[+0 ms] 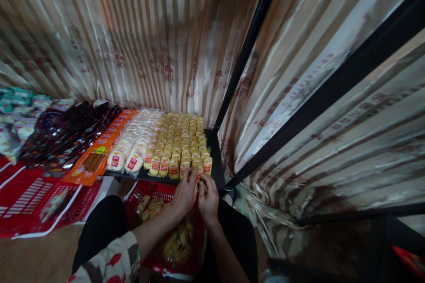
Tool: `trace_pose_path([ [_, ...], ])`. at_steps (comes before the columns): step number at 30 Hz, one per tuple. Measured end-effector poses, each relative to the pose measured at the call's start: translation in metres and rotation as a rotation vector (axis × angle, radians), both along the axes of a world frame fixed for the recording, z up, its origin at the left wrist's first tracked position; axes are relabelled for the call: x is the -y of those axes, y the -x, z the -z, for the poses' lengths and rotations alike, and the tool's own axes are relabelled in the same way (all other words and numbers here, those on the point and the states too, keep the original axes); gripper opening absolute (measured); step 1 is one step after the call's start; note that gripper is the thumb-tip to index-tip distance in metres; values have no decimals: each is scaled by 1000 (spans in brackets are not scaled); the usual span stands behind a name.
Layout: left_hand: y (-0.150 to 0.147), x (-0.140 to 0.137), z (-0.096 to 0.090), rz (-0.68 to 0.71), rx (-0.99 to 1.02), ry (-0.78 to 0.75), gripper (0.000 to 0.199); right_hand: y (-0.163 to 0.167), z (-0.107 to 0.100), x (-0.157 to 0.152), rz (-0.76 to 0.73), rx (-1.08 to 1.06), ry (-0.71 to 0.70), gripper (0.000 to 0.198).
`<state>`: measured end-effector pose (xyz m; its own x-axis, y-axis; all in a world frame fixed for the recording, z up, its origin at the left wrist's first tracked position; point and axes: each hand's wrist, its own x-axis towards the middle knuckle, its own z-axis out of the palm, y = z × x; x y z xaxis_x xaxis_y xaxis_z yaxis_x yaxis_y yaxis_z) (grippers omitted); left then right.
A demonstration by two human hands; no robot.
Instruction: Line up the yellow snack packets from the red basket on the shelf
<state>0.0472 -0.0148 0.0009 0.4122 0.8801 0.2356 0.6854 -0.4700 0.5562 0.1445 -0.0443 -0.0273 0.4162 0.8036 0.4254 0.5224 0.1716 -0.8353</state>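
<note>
My left hand (185, 193) and my right hand (208, 201) meet at the front edge of a black shelf (217, 159). Their fingers are pinched together around a small yellow snack packet (198, 176) with a red label, largely covered by the fingertips. Just behind them, rows of similar yellow snack packets (175, 135) stand packed close together on the shelf. Below my forearms, a red plastic basket (133, 192) sits between my knees, with loose yellow snack packets (179, 241) inside.
Left of the rows lie white round packaged snacks (134, 159), orange packs (91, 161), dark shiny bags (66, 132) and green-and-white packets (23, 97). Another red basket (29, 199) stands at the left. Black metal poles (245, 40) and a striped curtain (149, 31) bound the back and right.
</note>
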Motion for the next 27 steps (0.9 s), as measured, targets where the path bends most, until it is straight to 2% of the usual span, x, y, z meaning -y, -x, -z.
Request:
trace_pose_path([
  [5, 1, -6, -2, -28, -8, -4, 42, 1, -1, 0, -22, 61, -15, 29],
  [11, -1, -12, 2, -17, 34, -135, 33, -1, 2, 2, 0, 92, -31, 30],
  [14, -2, -13, 5, -18, -1, -178, 34, -2, 2, 0, -3, 114, -38, 31],
  [20, -3, -16, 2, -86, -195, -239, 44, -3, 3, 1, -53, 138, -39, 34],
  [23, -2, -17, 0, -75, -235, -288, 44, -2, 6, 3, -21, 139, -32, 35],
  [27, -2, -17, 2, -92, -244, -278, 44, -2, 12, 2, 26, 167, -7, 39],
])
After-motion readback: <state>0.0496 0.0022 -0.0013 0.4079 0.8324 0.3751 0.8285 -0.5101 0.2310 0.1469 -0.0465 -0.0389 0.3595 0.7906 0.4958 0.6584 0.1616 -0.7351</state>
